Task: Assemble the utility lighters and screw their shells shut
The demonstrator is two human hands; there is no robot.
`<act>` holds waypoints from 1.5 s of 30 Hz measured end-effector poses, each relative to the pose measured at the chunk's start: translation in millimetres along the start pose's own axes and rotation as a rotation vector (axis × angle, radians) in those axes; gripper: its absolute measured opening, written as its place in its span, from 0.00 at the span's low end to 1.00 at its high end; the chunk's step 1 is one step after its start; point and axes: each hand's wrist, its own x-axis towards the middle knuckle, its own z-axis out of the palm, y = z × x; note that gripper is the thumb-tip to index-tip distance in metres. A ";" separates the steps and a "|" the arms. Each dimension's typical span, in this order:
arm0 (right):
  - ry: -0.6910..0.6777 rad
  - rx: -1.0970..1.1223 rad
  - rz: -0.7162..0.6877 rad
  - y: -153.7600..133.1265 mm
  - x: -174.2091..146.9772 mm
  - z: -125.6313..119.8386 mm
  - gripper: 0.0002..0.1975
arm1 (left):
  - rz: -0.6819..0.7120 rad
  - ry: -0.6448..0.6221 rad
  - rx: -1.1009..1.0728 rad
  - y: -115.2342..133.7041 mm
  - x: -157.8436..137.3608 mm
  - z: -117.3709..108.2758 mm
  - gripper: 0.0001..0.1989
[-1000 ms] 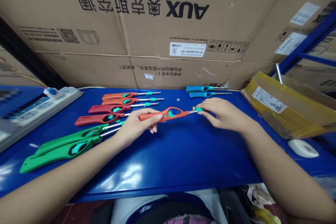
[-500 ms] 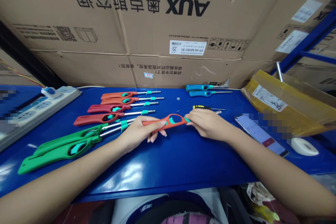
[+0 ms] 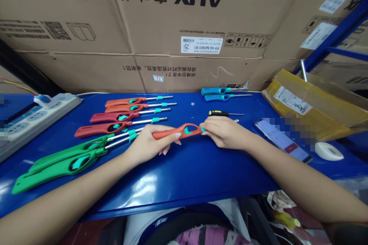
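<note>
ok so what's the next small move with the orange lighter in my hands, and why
Probably lay it down beside the other lighters. The left hand grips the orange lighter by its handle, the right hand covers its metal tube, and it is held just above the blue table. The red lighters lie in a neat row to the left, with free space alongside.

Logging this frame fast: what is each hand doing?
Left hand: closed on the orange lighter handle.
Right hand: closed on the lighter's front end.

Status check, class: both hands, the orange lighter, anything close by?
Left hand grips orange lighter handle. Right hand shut on its front end. Screwdriver just beyond, phone to the right.
</note>
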 end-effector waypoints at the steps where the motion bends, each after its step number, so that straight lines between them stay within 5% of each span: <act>1: 0.028 -0.008 -0.009 0.1 0.0 0.2 0.10 | -0.002 0.006 -0.011 -0.2 0.6 -0.4 0.18; 6: 0.084 -0.065 0.020 0.7 0.3 -2.2 0.10 | 0.034 0.122 0.064 4.2 1.2 -1.5 0.17; 16: -0.120 0.115 0.347 9.3 -1.7 -14.4 0.03 | 0.259 0.193 0.311 -13.5 2.4 0.6 0.21; 27: -0.459 0.139 0.495 13.1 -3.4 -21.1 0.06 | 0.365 0.012 0.579 -19.9 3.7 -2.3 0.16; 34: -0.458 0.248 0.375 16.9 -5.5 -23.8 0.10 | 0.364 0.001 0.605 -20.1 2.4 -2.1 0.16; 40: -0.220 -0.158 0.576 26.2 -6.8 -16.8 0.15 | 0.361 -0.008 0.627 -19.7 2.4 -0.8 0.15; 42: -0.213 -0.265 0.643 33.3 -10.6 -11.6 0.20 | 0.358 -0.010 0.622 -20.9 2.8 0.3 0.15; 45: -0.268 -0.279 0.702 42.0 -16.5 -3.4 0.15 | 0.370 -0.019 0.594 -24.0 3.1 3.0 0.16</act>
